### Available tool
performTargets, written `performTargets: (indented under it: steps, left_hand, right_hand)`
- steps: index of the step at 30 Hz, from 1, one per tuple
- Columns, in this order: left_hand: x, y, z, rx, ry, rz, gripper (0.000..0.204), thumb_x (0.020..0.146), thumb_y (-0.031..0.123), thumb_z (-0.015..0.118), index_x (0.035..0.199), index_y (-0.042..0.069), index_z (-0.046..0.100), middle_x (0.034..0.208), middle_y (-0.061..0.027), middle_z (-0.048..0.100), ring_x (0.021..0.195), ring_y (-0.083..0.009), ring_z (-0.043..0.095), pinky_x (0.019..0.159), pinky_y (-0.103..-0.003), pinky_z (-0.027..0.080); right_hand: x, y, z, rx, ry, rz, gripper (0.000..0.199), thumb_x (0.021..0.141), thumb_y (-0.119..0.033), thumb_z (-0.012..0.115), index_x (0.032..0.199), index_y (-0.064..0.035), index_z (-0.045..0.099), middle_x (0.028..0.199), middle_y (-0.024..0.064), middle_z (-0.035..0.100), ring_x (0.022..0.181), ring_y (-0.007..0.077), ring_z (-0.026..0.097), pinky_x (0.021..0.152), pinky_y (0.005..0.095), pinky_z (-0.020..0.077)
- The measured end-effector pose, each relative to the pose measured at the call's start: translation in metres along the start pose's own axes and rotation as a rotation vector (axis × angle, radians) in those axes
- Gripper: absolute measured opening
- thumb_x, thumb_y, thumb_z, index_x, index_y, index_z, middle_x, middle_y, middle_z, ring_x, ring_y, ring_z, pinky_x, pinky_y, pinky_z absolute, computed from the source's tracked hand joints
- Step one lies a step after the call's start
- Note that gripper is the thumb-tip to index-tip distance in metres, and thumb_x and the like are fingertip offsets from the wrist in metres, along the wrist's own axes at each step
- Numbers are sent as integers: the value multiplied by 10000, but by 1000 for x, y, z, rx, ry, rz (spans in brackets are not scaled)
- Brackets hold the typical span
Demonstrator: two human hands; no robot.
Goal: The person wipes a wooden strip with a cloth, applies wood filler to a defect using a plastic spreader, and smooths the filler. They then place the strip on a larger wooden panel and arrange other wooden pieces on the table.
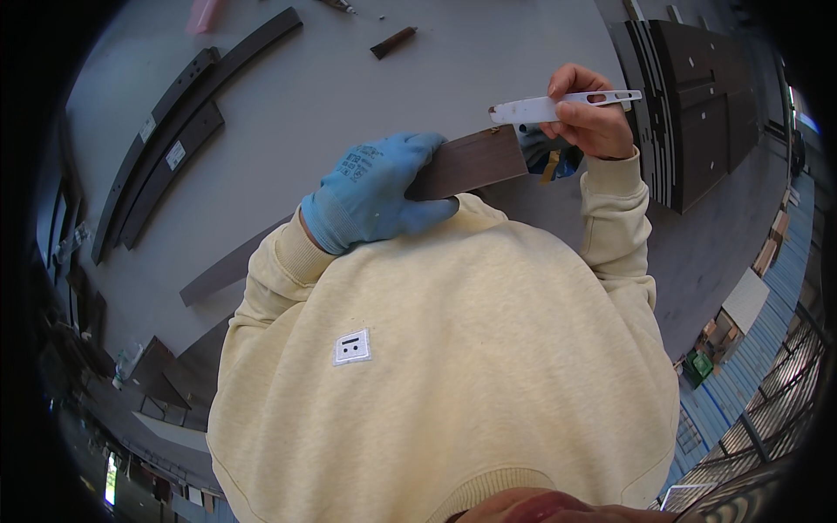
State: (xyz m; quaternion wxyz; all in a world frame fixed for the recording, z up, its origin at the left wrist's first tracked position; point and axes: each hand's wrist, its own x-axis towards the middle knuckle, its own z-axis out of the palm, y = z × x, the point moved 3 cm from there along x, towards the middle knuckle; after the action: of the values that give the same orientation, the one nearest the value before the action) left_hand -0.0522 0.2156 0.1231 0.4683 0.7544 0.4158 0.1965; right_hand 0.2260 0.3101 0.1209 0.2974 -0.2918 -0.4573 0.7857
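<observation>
My left hand (375,187), in a light blue work glove, is closed around a dark brown wooden board (475,163) in front of my chest. The fingers lie over its far edge and the thumb along the near one. My bare right hand (593,113) pinches a slim white plastic spatula (527,110) by its slotted handle. The spatula's tip, with a brownish smear, points left just above the board's far right corner, apart from it. Partly hidden below the right hand is a blue and black item with a yellowish strip (551,164); its kind is unclear.
Long dark curved wooden pieces (187,100) lie on the grey table (340,87) at the left. A dark tube (394,42) lies at the far side, with a pink object (202,16) to its left. Dark panels (697,105) stand stacked at the right.
</observation>
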Motion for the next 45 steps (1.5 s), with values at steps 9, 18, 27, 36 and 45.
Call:
performTargets:
  steps: [9,18,27,36,45]
  left_hand:
    - [0,0,-2,16,-7,-9,572,816,314,825,1261,-5,664,987,-191,717,823,-328,717,758,-385,585]
    - [1,2,-3,-5,-7,-4,559,823,296,821,1266,-4,662,980,-186,718,811,-312,719,751,-377,587]
    - [2,0,-3,-5,-12,-17,550,826,288,821,1266,-3,664,986,-184,721,817,-310,723,755,-370,589]
    - [1,0,-3,-5,-15,-22,541,829,298,820,1256,1,670,983,-182,720,815,-311,722,758,-370,588]
    - [1,-2,-1,-5,-17,-26,572,829,312,827,1279,-1,661,999,-178,726,835,-306,730,774,-372,598]
  right_hand:
    - [5,-1,0,-45,-33,66,117,921,-73,769,962,-26,670,742,94,686,530,86,542,504,236,409]
    - [10,-2,1,-76,-45,65,130,907,-71,778,945,-24,663,737,82,664,565,93,554,502,230,382]
    - [13,-3,8,-122,-11,111,123,891,-38,767,906,-20,646,731,60,637,609,94,550,518,243,379]
    - [14,-15,18,-309,27,149,105,852,-22,752,859,-15,648,727,45,647,595,79,540,529,244,395]
    - [16,-17,19,-354,30,142,108,843,-39,761,850,-11,657,722,44,651,585,77,533,517,249,392]
